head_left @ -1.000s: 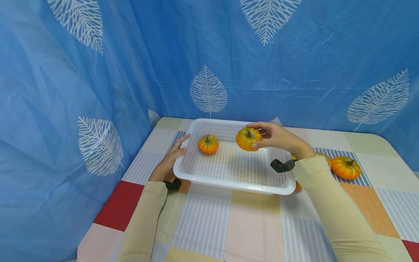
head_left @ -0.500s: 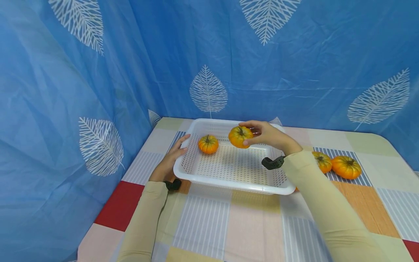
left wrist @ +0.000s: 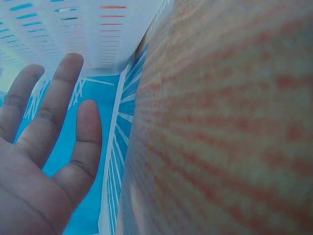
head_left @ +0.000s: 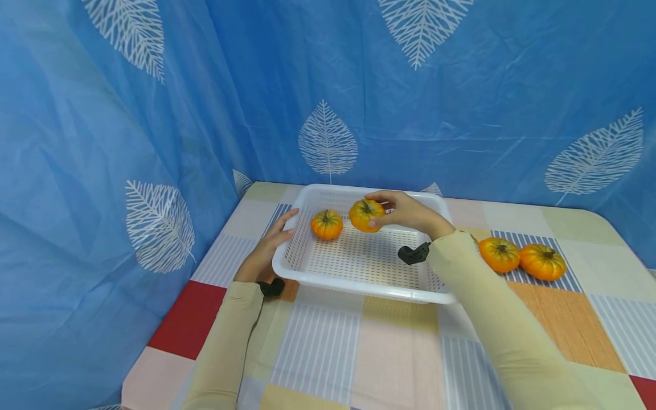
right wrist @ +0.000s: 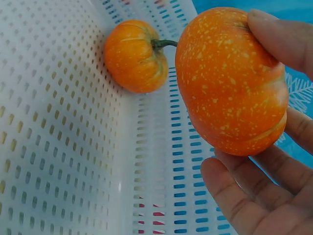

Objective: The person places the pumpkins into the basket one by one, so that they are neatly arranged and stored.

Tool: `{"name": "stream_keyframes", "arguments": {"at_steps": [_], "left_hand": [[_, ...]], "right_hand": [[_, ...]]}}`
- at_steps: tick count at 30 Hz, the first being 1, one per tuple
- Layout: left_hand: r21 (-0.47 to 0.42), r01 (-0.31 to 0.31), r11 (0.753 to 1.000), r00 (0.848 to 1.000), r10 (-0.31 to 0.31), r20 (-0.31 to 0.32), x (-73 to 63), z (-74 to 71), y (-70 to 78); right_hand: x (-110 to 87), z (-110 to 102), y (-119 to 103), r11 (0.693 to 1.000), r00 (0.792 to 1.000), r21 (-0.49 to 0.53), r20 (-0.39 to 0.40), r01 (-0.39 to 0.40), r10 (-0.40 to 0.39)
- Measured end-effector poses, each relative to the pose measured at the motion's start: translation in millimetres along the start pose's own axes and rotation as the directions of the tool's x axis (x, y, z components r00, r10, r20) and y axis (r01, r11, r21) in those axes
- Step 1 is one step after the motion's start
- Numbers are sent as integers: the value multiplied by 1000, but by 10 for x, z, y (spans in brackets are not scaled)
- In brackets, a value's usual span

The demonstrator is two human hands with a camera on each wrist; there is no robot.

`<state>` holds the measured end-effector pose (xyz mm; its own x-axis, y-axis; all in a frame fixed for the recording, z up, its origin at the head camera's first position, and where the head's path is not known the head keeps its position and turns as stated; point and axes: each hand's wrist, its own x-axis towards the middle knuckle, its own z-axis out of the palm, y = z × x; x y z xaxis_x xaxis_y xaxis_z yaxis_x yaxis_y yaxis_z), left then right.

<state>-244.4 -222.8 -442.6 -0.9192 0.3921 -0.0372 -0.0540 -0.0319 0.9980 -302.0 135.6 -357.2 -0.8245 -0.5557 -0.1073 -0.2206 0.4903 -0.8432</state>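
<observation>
My right hand (head_left: 402,212) holds a small orange pumpkin (head_left: 366,215) above the inside of a white perforated plastic basket (head_left: 353,286). In the right wrist view the thumb and fingers grip this pumpkin (right wrist: 230,83) from opposite sides. A second small pumpkin (head_left: 326,225) sits on the basket floor near its left end, stem up. My left hand (head_left: 266,250) rests at the basket's left side, its fingers extended along the outer wall. Close up, in the left wrist view, the left hand (left wrist: 34,171) shows straight, spread fingers beside the slotted wall.
Two more pumpkins, one (head_left: 499,254) beside another (head_left: 543,262), lie on the table right of the basket, partly behind the right sleeve (head_left: 492,307). A patchwork tablecloth (head_left: 318,336) covers the table. Blue curtain (head_left: 256,85) with white leaves hangs behind and to the left.
The right hand has carried its pumpkin leftward over the basket, closer to the pumpkin inside. More of the pumpkins on the right now show. The left hand and basket have stayed put.
</observation>
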Motion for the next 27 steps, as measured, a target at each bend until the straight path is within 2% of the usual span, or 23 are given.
{"name": "stream_keyframes", "arguments": {"at_steps": [7,19,27], "left_hand": [[14,8,1000,1000,-8,-9,-12,-19,-8],[10,7,1000,1000,-7,-8,-21,-11,14],[17,9,1000,1000,-9,-17,-26,-19,-1]], "right_hand": [[93,51,-23,999,999,15,22,-29,28],[205,95,101,995,996,82,69,-59,54],[238,132,149,991,990,76,93,-111,104]]}}
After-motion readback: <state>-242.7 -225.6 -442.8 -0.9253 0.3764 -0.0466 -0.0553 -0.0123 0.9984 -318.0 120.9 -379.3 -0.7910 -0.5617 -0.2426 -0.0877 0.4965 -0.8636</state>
